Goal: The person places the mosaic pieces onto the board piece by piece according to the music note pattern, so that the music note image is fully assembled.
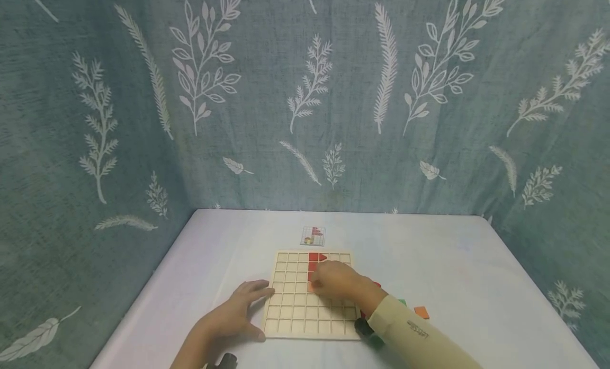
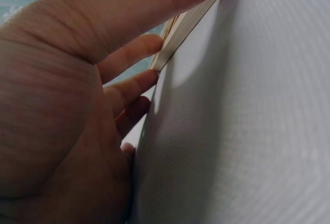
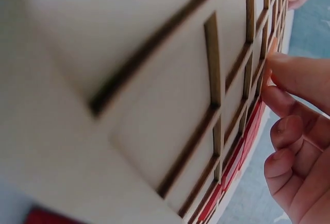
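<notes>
A light wooden grid board (image 1: 286, 312) lies flat in front of me. Red tiles (image 1: 313, 257) fill several cells in one column near its top, with a pointed red piece (image 1: 323, 257) beside the uppermost. My right hand (image 1: 339, 280) reaches over the board and pinches an orange tile (image 3: 267, 73) between thumb and forefinger, at the cell just below the red column; the other fingers are curled. On the board's left side, my left hand (image 1: 233, 312) rests with fingers spread, the fingertips and thumb touching the edge (image 2: 178, 36).
Behind the board lies a small picture card (image 1: 312, 235) on the white table (image 1: 429, 252). To the right, partly behind the right forearm, are loose pieces, among them an orange tile (image 1: 421, 312) and a green one (image 1: 402, 302). A patterned cloth (image 1: 305, 93) hangs around the table.
</notes>
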Available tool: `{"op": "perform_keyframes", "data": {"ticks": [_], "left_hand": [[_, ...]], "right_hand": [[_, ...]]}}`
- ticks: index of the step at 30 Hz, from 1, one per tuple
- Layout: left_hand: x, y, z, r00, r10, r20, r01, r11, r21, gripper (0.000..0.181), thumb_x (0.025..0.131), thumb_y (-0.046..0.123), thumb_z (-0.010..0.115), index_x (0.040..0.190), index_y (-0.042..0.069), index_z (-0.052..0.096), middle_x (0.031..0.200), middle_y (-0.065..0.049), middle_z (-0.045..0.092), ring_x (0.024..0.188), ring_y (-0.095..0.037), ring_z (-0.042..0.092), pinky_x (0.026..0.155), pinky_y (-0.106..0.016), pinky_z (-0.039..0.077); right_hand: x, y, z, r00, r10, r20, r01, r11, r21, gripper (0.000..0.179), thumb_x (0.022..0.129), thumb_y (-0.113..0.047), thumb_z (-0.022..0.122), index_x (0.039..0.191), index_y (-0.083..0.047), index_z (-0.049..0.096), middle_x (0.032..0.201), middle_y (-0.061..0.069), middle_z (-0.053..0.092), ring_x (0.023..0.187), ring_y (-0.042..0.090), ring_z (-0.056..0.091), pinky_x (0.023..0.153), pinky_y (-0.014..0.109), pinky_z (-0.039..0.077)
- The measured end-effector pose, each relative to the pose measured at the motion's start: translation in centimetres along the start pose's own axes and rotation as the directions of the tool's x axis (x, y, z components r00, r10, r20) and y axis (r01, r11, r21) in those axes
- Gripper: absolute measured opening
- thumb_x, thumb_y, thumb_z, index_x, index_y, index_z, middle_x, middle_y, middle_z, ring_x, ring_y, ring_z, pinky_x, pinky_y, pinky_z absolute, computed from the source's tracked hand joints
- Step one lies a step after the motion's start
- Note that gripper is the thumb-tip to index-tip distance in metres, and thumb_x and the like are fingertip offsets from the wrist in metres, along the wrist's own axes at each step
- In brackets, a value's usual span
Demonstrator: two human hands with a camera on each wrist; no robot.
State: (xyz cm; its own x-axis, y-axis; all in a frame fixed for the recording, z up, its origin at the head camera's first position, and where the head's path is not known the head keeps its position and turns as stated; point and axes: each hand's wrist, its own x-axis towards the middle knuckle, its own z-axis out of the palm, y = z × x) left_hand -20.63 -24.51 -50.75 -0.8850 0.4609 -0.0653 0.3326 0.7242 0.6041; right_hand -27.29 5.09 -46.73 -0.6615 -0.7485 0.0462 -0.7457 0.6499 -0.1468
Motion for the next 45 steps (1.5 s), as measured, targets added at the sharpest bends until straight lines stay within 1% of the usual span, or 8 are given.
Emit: {"op": "perform_keyframes", "data": {"ticks": [11,18,22,24,29,36,41,45], "left_hand": [[0.2,-0.1,0.1,1.0,0.021,-0.014,-0.021,1.0,0.012,0.104,0.053,0.058,0.084,0.144,0.022,0.048,0.153,-0.008,0.032,0.141,-0.038,0.022,0.108,-0.064,0.022],[0.0,-0.2,0.0,0.999,0.038,-0.009,-0.038,0.999,0.0,0.105,0.053,0.056,0.085,0.144,0.019,0.049,0.152,-0.01,0.032,0.14,-0.039,0.023,0.108,-0.065,0.023],[-0.1,-0.2,0.0,0.999,0.052,-0.009,-0.052,0.999,0.003,0.104,0.054,0.056,0.085,0.144,0.019,0.048,0.152,-0.01,0.033,0.139,-0.038,0.023,0.108,-0.064,0.023],[-0.2,-0.2,-0.1,0.999,0.054,-0.004,-0.054,0.999,0.008,0.103,0.055,0.057,0.084,0.144,0.019,0.048,0.152,-0.01,0.032,0.139,-0.038,0.023,0.108,-0.063,0.023],[-0.2,0.1,-0.2,0.999,0.033,0.007,-0.033,0.999,0.009,0.103,0.055,0.057,0.084,0.144,0.02,0.048,0.153,-0.01,0.031,0.14,-0.039,0.021,0.108,-0.064,0.023],[0.1,0.3,-0.3,1.0,0.024,-0.01,-0.024,1.0,0.001,0.103,0.054,0.055,0.085,0.144,0.021,0.048,0.152,-0.009,0.032,0.14,-0.039,0.021,0.108,-0.064,0.023],[-0.1,0.1,0.0,1.0,0.008,-0.004,-0.008,1.0,-0.007,0.104,0.052,0.056,0.085,0.144,0.023,0.048,0.153,-0.007,0.031,0.141,-0.038,0.02,0.108,-0.065,0.021],[0.0,0.2,0.0,1.0,0.022,-0.003,-0.022,1.0,0.004,0.104,0.053,0.057,0.085,0.144,0.022,0.048,0.152,-0.009,0.032,0.14,-0.039,0.022,0.107,-0.065,0.023]], "right_hand": [[0.3,-0.4,0.0,1.0,0.004,0.0,-0.004,1.0,-0.028,0.022,0.088,-0.018,0.068,0.068,-0.022,0.059,0.068,-0.012,0.047,0.063,0.007,0.043,0.06,0.024,0.043],[0.0,-0.7,-0.1,1.0,0.0,0.004,0.0,1.0,0.011,0.023,0.088,-0.016,0.065,0.065,-0.021,0.061,0.068,-0.012,0.045,0.062,0.006,0.04,0.056,0.022,0.04],[-0.6,-0.4,-0.1,1.0,0.0,0.008,0.0,1.0,0.017,0.011,0.091,-0.023,0.067,0.082,-0.021,0.072,0.077,-0.013,0.054,0.069,0.005,0.049,0.063,0.023,0.047],[-1.1,0.1,-0.4,1.0,0.022,0.013,-0.022,0.999,0.026,0.009,0.091,-0.026,0.069,0.095,-0.021,0.075,0.09,-0.013,0.062,0.083,0.007,0.058,0.075,0.027,0.051],[-3.2,2.3,-2.0,0.997,0.068,0.046,-0.071,0.995,0.066,0.018,0.088,-0.024,0.071,0.104,-0.017,0.074,0.099,-0.009,0.066,0.094,0.011,0.061,0.086,0.034,0.052],[-7.7,5.3,-3.6,0.98,0.187,0.071,-0.194,0.975,0.105,0.015,0.085,-0.023,0.074,0.099,-0.017,0.076,0.09,-0.013,0.064,0.088,0.011,0.06,0.082,0.035,0.053],[-10.8,6.9,-3.6,0.943,0.306,0.13,-0.322,0.938,0.13,0.013,0.082,-0.025,0.078,0.095,-0.022,0.076,0.086,-0.017,0.062,0.083,0.009,0.057,0.08,0.034,0.053],[-13.1,8.0,-3.7,0.918,0.357,0.172,-0.383,0.911,0.153,0.014,0.081,-0.024,0.078,0.095,-0.024,0.075,0.085,-0.017,0.06,0.084,0.01,0.056,0.082,0.037,0.052]]}}
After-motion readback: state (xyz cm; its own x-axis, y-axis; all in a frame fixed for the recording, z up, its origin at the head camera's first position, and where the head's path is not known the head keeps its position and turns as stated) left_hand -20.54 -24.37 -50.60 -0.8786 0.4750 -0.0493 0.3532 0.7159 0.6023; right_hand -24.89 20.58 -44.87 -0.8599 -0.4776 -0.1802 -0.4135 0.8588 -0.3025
